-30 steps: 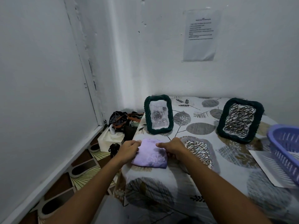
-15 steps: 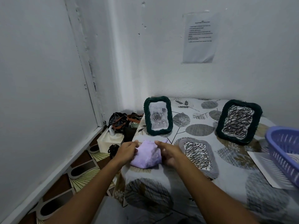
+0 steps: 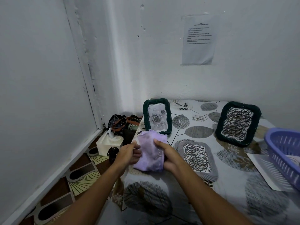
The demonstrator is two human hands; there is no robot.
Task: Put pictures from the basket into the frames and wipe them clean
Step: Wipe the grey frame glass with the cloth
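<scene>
Both hands hold a lilac cloth above the near left corner of the table.

The left hand (image 3: 129, 152) has its fingers curled under the cloth (image 3: 150, 153), thumb on top; the right hand (image 3: 167, 154) grips its right edge, thumb across the front. Just right lies a grey frame (image 3: 197, 158) flat with a scribble picture. Farther right, the basket (image 3: 285, 153) rests on a sheet of paper (image 3: 266, 172). At the back stand two green frames, the left frame (image 3: 156, 116) holding a rose picture and the right frame (image 3: 237, 123) a scribble.
</scene>
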